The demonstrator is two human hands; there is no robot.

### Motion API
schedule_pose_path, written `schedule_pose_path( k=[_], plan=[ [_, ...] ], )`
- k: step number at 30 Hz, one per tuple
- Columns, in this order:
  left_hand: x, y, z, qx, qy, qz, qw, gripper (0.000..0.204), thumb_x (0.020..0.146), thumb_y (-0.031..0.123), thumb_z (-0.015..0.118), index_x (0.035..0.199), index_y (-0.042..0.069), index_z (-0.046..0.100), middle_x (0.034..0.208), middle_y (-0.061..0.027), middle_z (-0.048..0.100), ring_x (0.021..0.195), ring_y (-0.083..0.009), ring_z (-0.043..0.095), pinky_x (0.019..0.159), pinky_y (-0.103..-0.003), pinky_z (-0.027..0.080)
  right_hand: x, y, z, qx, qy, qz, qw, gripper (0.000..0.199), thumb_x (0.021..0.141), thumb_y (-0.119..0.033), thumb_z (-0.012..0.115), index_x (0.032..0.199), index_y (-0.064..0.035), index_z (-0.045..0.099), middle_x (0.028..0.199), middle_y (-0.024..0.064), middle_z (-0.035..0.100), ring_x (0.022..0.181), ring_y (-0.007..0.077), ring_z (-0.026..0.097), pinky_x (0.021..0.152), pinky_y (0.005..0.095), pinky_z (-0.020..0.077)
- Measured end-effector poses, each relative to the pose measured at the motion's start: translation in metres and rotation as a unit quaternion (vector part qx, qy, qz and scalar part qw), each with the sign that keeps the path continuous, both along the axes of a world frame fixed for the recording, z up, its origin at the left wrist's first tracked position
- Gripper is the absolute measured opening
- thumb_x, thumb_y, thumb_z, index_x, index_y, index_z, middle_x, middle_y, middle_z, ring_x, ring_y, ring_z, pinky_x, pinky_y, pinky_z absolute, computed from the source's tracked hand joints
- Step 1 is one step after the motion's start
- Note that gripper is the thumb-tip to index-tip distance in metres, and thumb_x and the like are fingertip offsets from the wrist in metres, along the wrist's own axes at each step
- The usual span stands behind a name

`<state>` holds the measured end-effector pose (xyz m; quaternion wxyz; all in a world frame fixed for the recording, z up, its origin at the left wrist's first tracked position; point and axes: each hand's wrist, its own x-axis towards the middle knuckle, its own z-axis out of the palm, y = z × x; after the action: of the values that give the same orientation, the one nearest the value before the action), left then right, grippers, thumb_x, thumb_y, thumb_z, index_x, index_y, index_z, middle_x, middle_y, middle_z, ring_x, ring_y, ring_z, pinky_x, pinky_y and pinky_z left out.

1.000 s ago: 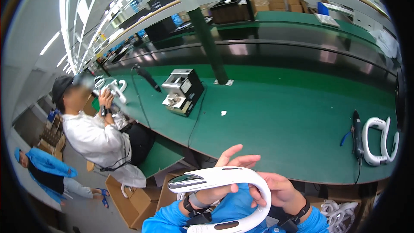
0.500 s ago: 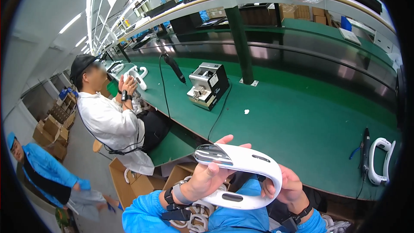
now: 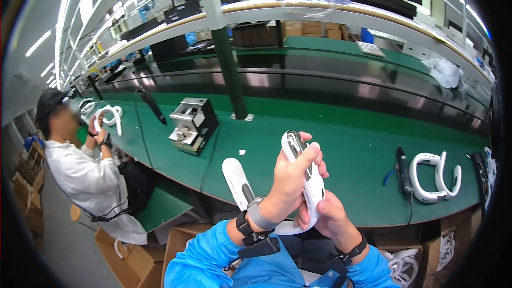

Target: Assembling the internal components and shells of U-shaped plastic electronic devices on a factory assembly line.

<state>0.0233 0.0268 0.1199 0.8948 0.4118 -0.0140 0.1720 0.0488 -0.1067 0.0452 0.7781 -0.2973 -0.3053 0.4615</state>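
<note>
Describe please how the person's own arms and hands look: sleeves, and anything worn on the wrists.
Both forearms are covered by bright blue sleeves. The left hand is bare, with a grey band and a black strap carrying a small black device at its wrist. The right hand is bare too, with a black wristband. No gloves are worn.

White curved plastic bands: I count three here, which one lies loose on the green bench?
The white curved plastic band at the right, beside the black electric screwdriver. The person's left hand and right hand hold another; a co-worker holds the third.
</note>
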Motion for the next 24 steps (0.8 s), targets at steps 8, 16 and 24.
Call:
schedule_pose_path(
  k=[8, 16, 24],
  plan=[
    [0.042, -0.04, -0.02, 0.053, 0.052, -0.026, 0.997, 0.026, 0.098, 0.032, 0.06, 0.108, 0.011, 0.047, 0.077, -0.0032, 0.051, 0.064, -0.0141, 0.055, 0.058, -0.031, 0.05, 0.013, -0.029, -0.032, 0.029, 0.039, -0.102, 0.994, 0.058, 0.089, -0.045, 0.07, 0.112, 0.0049, 0.051, 0.079, 0.014, 0.063, 0.069, 0.023, 0.063, 0.069, 0.0348, 0.0524],
    [0.047, -0.053, -0.023, 0.062, 0.058, -0.039, 0.996, 0.024, 0.098, 0.03, 0.06, 0.106, 0.011, 0.046, 0.076, -0.0036, 0.051, 0.06, -0.0147, 0.055, 0.054, -0.031, 0.049, 0.017, -0.044, -0.032, 0.027, 0.024, -0.113, 0.993, 0.054, 0.089, -0.043, 0.07, 0.108, 0.005, 0.054, 0.08, 0.014, 0.064, 0.073, 0.0237, 0.064, 0.071, 0.0343, 0.0525],
    [0.053, -0.051, -0.01, 0.091, 0.042, -0.001, 0.995, 0.028, 0.091, 0.017, 0.062, 0.11, 0.005, 0.046, 0.08, -0.0064, 0.055, 0.061, -0.0168, 0.057, 0.055, -0.032, 0.051, 0.031, -0.057, -0.013, -0.038, -0.015, -0.11, 0.993, 0.052, 0.093, -0.039, 0.066, 0.119, 0.0044, 0.056, 0.104, 0.0137, 0.065, 0.097, 0.0235, 0.067, 0.088, 0.0376, 0.0548]
  ],
)
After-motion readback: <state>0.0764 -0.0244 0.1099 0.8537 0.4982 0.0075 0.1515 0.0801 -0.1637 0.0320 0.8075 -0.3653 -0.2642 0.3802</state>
